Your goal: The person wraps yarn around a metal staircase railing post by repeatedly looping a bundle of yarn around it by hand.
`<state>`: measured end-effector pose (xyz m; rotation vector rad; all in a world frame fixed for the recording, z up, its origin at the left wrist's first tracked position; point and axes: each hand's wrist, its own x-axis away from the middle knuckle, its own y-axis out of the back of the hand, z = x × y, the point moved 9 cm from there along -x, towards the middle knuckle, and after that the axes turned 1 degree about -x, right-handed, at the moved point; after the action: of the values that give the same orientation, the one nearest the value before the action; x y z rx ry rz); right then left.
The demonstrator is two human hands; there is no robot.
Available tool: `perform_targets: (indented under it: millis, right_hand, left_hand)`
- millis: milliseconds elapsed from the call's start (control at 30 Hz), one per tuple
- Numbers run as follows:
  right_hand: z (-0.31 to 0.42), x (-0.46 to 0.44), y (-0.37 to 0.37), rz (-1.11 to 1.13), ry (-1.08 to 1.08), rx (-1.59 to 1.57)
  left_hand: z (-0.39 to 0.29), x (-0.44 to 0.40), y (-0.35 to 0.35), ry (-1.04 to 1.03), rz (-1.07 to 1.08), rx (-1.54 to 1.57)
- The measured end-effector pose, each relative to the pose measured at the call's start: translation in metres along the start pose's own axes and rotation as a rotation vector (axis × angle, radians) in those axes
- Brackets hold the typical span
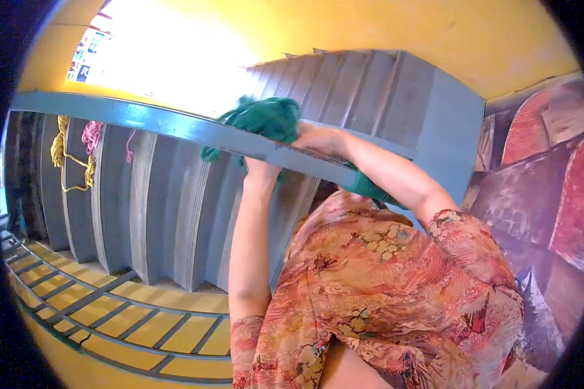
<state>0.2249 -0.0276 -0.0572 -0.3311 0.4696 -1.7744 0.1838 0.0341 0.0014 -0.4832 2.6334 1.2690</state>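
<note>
A bundle of green yarn (263,118) lies over the blue-grey handrail (175,124), its upper part smeared by motion. My right hand (315,139) reaches across the top of the rail and is closed on the right end of this yarn. Below the rail, my left hand (263,170) is raised against its underside, with green strands on either side of it. The rail and the yarn hide the left fingers. More green yarn (370,187) hangs between my right forearm and my patterned top.
Yellow yarn (58,146) and pink yarn (92,135) hang from the rail at the left, with a thin pink strand (130,148) beside them. Grey stairs (165,214) run below the rail and others (331,84) beyond it. A metal railing (130,318) curves along the lower left.
</note>
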Motion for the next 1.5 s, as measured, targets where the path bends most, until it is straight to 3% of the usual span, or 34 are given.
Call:
perform_targets:
  millis: [33, 100, 133, 200, 300, 333, 400, 433, 467, 533, 600, 700, 767, 800, 833, 900, 933, 967, 1033, 1100, 1133, 1200, 1233, 1300, 1333, 1367, 1400, 1433, 1467, 1500]
  right_hand:
    - [-0.001, 0.002, 0.003, 0.002, 0.007, -0.007]
    - [0.019, 0.010, -0.004, -0.003, -0.061, -0.218]
    - [-0.002, 0.006, 0.000, -0.172, 0.004, -0.401]
    - [-0.003, 0.011, 0.011, -0.245, -0.009, -0.503]
    - [-0.003, 0.025, 0.037, -0.415, -0.051, -0.640]
    - [0.010, 0.033, 0.054, -0.526, -0.001, -0.440]
    - [0.063, 0.045, 0.062, -0.630, 0.152, -0.069]
    - [0.101, 0.050, 0.053, -0.624, 0.251, 0.096]
    - [0.137, 0.051, 0.040, -0.578, 0.314, 0.249]
    - [0.195, 0.045, 0.004, -0.466, 0.371, 0.485]
    - [0.225, 0.022, -0.050, -0.315, 0.346, 0.577]
    - [0.221, -0.020, -0.148, 0.033, 0.257, 0.670]
    - [0.224, -0.029, -0.172, 0.148, 0.178, 0.836]
    - [0.211, -0.030, -0.182, 0.357, 0.021, 0.605]
    - [0.212, -0.028, -0.181, 0.353, 0.020, 0.609]
    - [0.217, -0.015, -0.185, 0.436, 0.198, 0.991]
    - [0.225, -0.003, -0.182, 0.439, 0.337, 0.923]
    - [0.226, 0.006, -0.174, 0.446, 0.331, 0.922]
    - [0.221, 0.014, -0.134, 0.326, 0.053, 0.609]
    - [0.221, 0.019, -0.075, 0.102, 0.059, 0.567]
    - [0.213, 0.017, -0.038, -0.009, 0.053, 0.586]
    - [0.180, 0.018, 0.029, -0.180, -0.015, 0.657]
    - [0.157, 0.022, 0.054, -0.238, -0.079, 0.709]
    - [0.112, 0.031, 0.066, -0.193, -0.231, 0.697]
    - [0.088, 0.031, 0.065, -0.143, -0.290, 0.599]
    - [0.074, 0.031, 0.057, -0.134, -0.320, 0.527]
    - [0.058, 0.025, 0.055, -0.113, -0.332, 0.479]
    - [0.044, 0.019, 0.052, -0.093, -0.344, 0.432]
    - [0.037, 0.013, 0.048, -0.094, -0.344, 0.429]
    - [0.030, 0.008, 0.041, -0.086, -0.351, 0.365]
  left_hand:
    - [-0.004, -0.002, -0.001, -0.001, 0.005, -0.009]
    - [-0.014, -0.002, -0.037, 0.097, 0.492, -0.131]
    - [-0.014, 0.011, -0.029, 0.090, 0.491, -0.145]
    - [-0.033, 0.009, -0.004, -0.053, 0.156, -0.054]
    - [-0.047, 0.024, 0.008, 0.013, 0.301, 0.152]
    - [-0.048, 0.031, 0.020, 0.006, 0.232, 0.273]
    - [0.000, 0.065, 0.032, 0.518, 0.282, 0.308]
    - [0.009, 0.075, 0.057, 0.579, 0.095, 0.364]
    - [0.014, 0.084, 0.078, 0.635, -0.095, 0.423]
    - [-0.029, 0.078, 0.142, 0.421, -0.502, 0.332]
    - [-0.116, 0.042, 0.177, -0.206, -0.719, 0.388]
    - [-0.100, 0.017, 0.166, -0.266, -0.662, 0.419]
    - [-0.062, 0.013, 0.166, 0.137, -0.750, 0.750]
    - [-0.060, 0.013, 0.169, 0.230, -0.725, 0.952]
    - [-0.052, 0.023, 0.170, 0.286, -0.680, 1.053]
    - [-0.036, 0.053, 0.169, 0.455, -0.677, 1.313]
    - [-0.019, 0.070, 0.193, 0.433, -0.694, 1.021]
    - [0.001, 0.089, 0.216, 0.406, -0.697, 0.727]
    - [0.032, 0.148, 0.260, 0.287, -0.937, 0.668]
    - [-0.026, 0.183, 0.285, -0.037, -1.006, -0.057]
    - [-0.033, 0.194, 0.297, -0.032, -1.004, -0.060]
    - [0.029, 0.229, 0.304, 0.556, -1.144, 0.821]
    - [0.042, 0.245, 0.309, 0.559, -1.144, 0.818]
    - [0.026, 0.255, 0.327, 0.493, -1.014, -0.096]
    - [0.064, 0.257, 0.293, 0.750, -1.008, 0.625]
    - [0.059, 0.245, 0.266, 0.808, -1.045, 0.759]
    - [0.117, 0.259, 0.258, 0.848, -0.970, 0.777]
    - [0.122, 0.250, 0.225, 0.885, -0.892, 0.954]
    - [0.110, 0.214, 0.193, 0.777, -0.779, 1.073]
    - [0.101, 0.187, 0.161, 0.808, -0.613, 1.166]
